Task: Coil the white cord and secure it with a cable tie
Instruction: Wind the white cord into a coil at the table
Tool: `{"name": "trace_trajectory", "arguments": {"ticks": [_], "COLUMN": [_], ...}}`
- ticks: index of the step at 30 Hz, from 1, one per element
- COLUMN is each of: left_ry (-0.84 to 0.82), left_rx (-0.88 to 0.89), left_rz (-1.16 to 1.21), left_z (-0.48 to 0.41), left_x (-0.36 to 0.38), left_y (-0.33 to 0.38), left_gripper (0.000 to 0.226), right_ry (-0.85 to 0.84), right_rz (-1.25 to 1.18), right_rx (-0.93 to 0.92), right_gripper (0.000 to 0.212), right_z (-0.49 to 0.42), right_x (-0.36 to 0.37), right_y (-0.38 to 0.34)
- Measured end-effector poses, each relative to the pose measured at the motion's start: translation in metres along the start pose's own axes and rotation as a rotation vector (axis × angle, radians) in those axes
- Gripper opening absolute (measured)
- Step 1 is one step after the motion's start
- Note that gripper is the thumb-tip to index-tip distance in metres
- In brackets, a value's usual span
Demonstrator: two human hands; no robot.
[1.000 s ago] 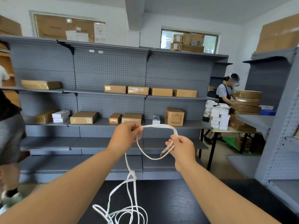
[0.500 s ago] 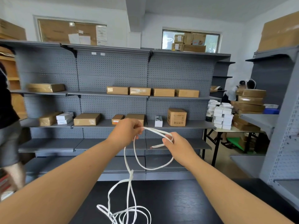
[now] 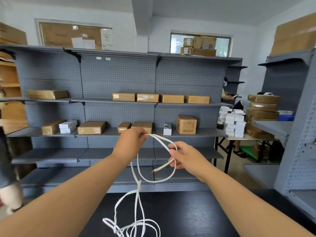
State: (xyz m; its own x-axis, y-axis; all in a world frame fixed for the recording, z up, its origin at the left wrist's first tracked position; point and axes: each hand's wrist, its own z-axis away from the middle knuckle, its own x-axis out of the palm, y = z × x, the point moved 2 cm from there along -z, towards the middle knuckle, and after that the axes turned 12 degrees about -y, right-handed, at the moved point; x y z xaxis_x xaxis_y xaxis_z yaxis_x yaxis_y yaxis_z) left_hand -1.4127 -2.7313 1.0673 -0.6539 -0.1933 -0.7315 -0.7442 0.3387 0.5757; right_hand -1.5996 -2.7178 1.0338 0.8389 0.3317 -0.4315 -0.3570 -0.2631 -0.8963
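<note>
Grey pegboard shelving (image 3: 119,74) carrying cardboard boxes (image 3: 147,97) lines a white wall (image 3: 159,36) under a window (image 3: 200,43); black table (image 3: 188,216) in front.

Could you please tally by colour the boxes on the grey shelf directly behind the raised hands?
Brown cardboard boxes: 5
White boxes: 3
Total: 8

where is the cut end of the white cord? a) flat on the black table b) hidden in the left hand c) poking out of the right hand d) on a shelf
c: the cut end sticks out below the right hand, while the left hand pinches the white cord higher up.
</note>
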Motion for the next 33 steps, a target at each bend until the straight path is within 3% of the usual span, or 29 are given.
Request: {"name": "trace_trajectory", "arguments": {"ticks": [4,7,11,17,21,33], "left_ry": [0.027,0.037,0.043,-0.136,-0.273,-0.141], "left_rx": [0.01,0.013,0.019,-0.102,-0.123,-0.057], "left_rz": [0.024,0.033,0.063,0.648,0.847,0.672], "left_z": [0.002,0.003,0.003,0.006,0.012,0.008], "left_x": [0.002,0.001,0.003,0.017,0.024,0.02], "left_y": [0.001,0.0,-0.003,-0.011,-0.014,-0.014], "left_gripper": [0.016,0.015,0.011,0.005,0.009,0.012], "right_ry": [0.021,0.049,0.078,0.119,0.164,0.03], "right_rz": [0.145,0.249,-0.019,-0.318,-0.378,0.079], "right_rx": [-0.048,-0.064,-0.073,-0.085,-0.097,0.015], "right_gripper": [0.035,0.033,0.028,0.025,0.026,0.033], "right_z": [-0.001,-0.002,-0.003,-0.005,-0.004,0.0], "right_x": [0.006,0.006,0.004,0.003,0.001,-0.004], "right_y": [-0.006,-0.008,-0.01,-0.01,-0.009,-0.007]}}
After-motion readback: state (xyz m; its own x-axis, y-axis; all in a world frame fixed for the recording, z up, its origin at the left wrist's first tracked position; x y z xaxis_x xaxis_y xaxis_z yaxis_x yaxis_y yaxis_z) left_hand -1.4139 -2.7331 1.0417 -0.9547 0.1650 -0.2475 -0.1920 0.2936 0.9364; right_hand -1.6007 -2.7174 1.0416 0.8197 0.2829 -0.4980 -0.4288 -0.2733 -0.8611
